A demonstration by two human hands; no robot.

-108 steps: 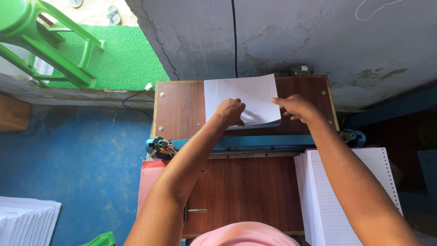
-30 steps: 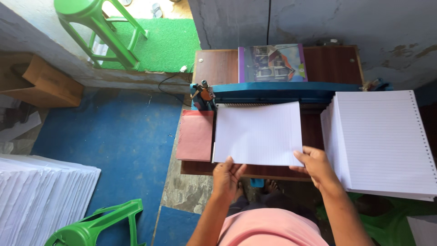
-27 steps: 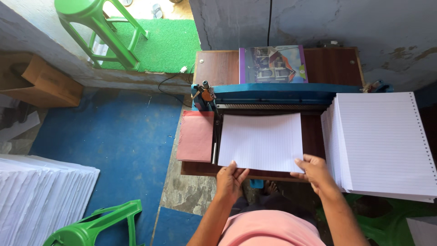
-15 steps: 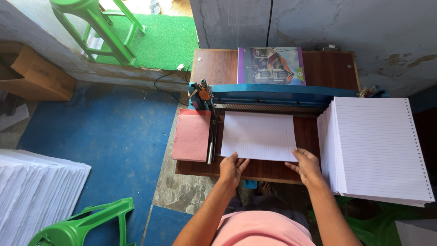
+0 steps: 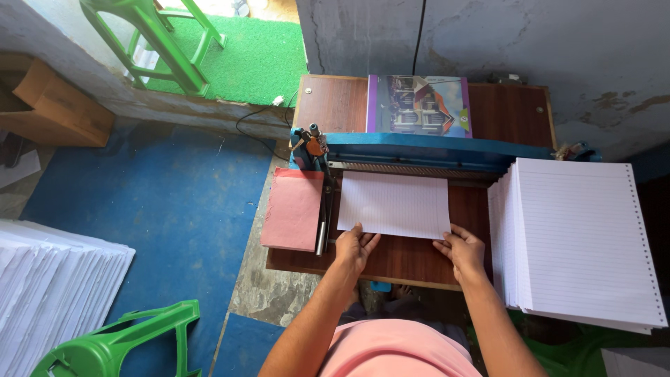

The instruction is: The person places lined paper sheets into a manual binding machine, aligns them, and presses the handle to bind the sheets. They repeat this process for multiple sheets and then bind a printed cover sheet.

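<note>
Resting on the near edge of a thin stack of lined sheets [image 5: 394, 204], your left hand [image 5: 356, 246] lies flat with fingers spread, its fingertips on the paper's lower left corner; it presses rather than clasps. Your right hand [image 5: 462, 248] sits at the lower right corner, fingers curled over the edge and thumb tucked near the sheet, so it seems to pinch the corner lightly, though you cannot tell for sure from this angle. The sheets lie flat on the brown wooden table [image 5: 412, 255], their far edge tucked up against the toothed slot of the blue punching machine [image 5: 426, 150] that runs across the table. Just left of the paper a dark metal lever [image 5: 322, 216] lies along the table, and beside that a pink card sheet [image 5: 293, 208] overhangs the table's left side. Behind the machine rests a book with a colourful cover [image 5: 419, 105]. To your right stands a tall stack of lined paper [image 5: 583, 244], punched along its right margin. On the blue floor to your left sit more white paper piles [image 5: 52, 279] and a green plastic stool [image 5: 118, 342].
</note>
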